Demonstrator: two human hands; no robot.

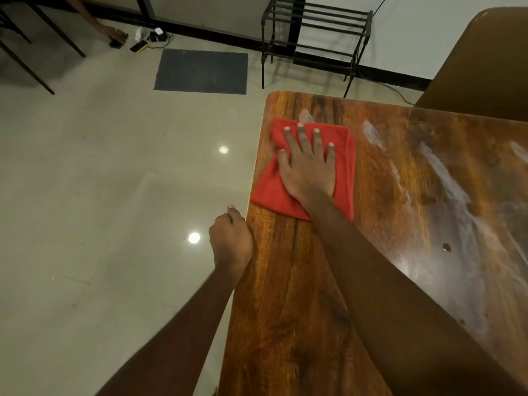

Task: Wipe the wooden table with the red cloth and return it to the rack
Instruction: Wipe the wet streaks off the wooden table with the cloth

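Head view first: where is the red cloth (270, 190)?
— Flat on the wooden table (285, 295), near its far left corner, about one o'clock from the middle of the frame. Its left edge reaches the table's rim.
— And the right hand (310, 167)?
— Palm down on the cloth, fingers straight and slightly spread, tips toward twelve o'clock, thumb out toward ten. It presses the cloth to the wood.
— The left hand (230, 238)?
— At seven o'clock from the cloth, its side against the table's left edge. The fingers are curled in under the hand, with the thumb tip on top.
— The rack (315, 35)?
— Black metal with barred shelves, standing on the pale tiled floor (114, 167) by the wall, at twelve o'clock from the cloth and well apart from the table.
— Anything else?
— Whitish streaks (371, 132) on the tabletop at three o'clock from the cloth. A dark mat (200, 71) lies on the floor at eleven o'clock, and past it another person's hand (113, 32) is near a phone (139, 46).
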